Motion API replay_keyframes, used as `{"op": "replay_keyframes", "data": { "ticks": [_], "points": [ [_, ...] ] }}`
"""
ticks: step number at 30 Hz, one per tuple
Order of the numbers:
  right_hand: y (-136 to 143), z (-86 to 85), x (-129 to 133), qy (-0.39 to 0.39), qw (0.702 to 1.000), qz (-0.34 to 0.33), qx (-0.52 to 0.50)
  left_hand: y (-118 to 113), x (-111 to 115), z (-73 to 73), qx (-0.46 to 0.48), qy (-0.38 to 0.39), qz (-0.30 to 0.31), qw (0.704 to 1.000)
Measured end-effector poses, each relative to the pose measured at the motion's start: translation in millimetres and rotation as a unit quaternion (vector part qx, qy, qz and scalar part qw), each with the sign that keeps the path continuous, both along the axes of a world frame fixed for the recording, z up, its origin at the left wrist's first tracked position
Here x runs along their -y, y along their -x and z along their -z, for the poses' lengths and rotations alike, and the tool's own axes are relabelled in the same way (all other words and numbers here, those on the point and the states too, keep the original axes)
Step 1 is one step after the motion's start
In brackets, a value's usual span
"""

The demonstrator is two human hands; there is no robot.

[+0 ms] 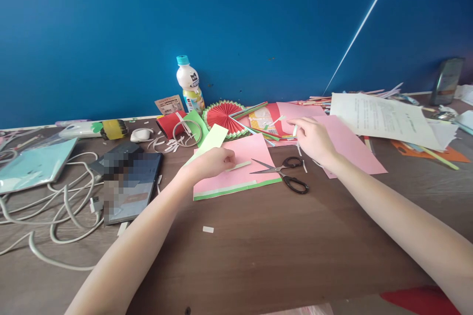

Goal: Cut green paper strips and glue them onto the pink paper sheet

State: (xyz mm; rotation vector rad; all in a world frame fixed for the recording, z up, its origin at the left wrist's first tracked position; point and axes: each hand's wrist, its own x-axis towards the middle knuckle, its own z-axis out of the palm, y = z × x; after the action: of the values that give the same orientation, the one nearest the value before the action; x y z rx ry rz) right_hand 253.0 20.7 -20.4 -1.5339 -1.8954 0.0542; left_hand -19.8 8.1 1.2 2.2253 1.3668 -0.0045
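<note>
My left hand (219, 161) is closed over a pink sheet of paper (242, 150), its fingertips pinching one end of a narrow pale green strip (241, 165). Along that sheet's near edge runs a green border (240, 188) with a whitish strip on it. Farther right, my right hand (312, 137) is raised, fingers curled together, with a small white strip (294, 130) at the fingertips. Between the hands lie black-handled scissors (283, 170), blades slightly apart and resting on the pink sheet. Under my left wrist sits a light green paper piece (212, 140).
Behind my hands are a red and green pleated paper fan (224, 117) and a bottle (189, 83). A phone (138, 187) and white cables (61, 206) lie left. Another pink sheet (351, 150) and a printed page (380, 118) are right. A paper scrap (208, 230) lies in front.
</note>
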Motion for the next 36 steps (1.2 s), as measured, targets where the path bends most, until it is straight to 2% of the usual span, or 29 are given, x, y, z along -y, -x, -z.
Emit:
{"op": "replay_keyframes", "data": {
  "ticks": [6, 9, 12, 15, 19, 25, 28, 31, 34, 36],
  "points": [
    [0.3, 2.6, 0.7, 0.111, 0.992, -0.021, -0.064, -0.5, 0.2, 4.0, -0.021, -0.035, 0.013, 0.999],
    [1.2, 4.5, 0.3, 0.107, 0.992, -0.026, -0.066, -0.4, -0.6, 2.0, -0.031, -0.028, 0.02, 0.999],
    [3.1, 4.4, 0.7, 0.105, 0.992, -0.031, -0.066, 3.8, -3.3, -7.1, -0.027, -0.02, 0.008, 0.999],
    [6.3, 4.6, 2.0, 0.105, 0.991, -0.041, -0.07, 15.9, -8.4, -19.7, -0.033, -0.045, -0.038, 0.998],
    [12.6, 8.7, 4.9, 0.11, 0.991, -0.051, -0.06, 39.3, -17.5, -27.9, -0.119, -0.082, -0.14, 0.98],
    [25.7, 17.4, 11.8, 0.093, 0.986, -0.127, -0.058, 57.9, -26.8, -20.9, -0.197, -0.104, -0.174, 0.959],
    [30.3, 21.4, 14.5, 0.084, 0.983, -0.156, -0.046, 59.5, -27.3, -15.7, -0.2, -0.153, -0.175, 0.952],
    [31.9, 25.7, 14.8, 0.069, 0.983, -0.165, -0.038, 61.3, -27.6, -7.8, -0.205, -0.2, -0.169, 0.943],
    [32.0, 28.6, 13.7, 0.046, 0.985, -0.16, -0.043, 62.4, -28.9, -1.0, -0.208, -0.197, -0.152, 0.946],
    [31.8, 29.4, 13.3, 0.033, 0.986, -0.158, -0.042, 61.4, -29.5, -1.3, -0.211, -0.203, -0.161, 0.942]
  ]
}}
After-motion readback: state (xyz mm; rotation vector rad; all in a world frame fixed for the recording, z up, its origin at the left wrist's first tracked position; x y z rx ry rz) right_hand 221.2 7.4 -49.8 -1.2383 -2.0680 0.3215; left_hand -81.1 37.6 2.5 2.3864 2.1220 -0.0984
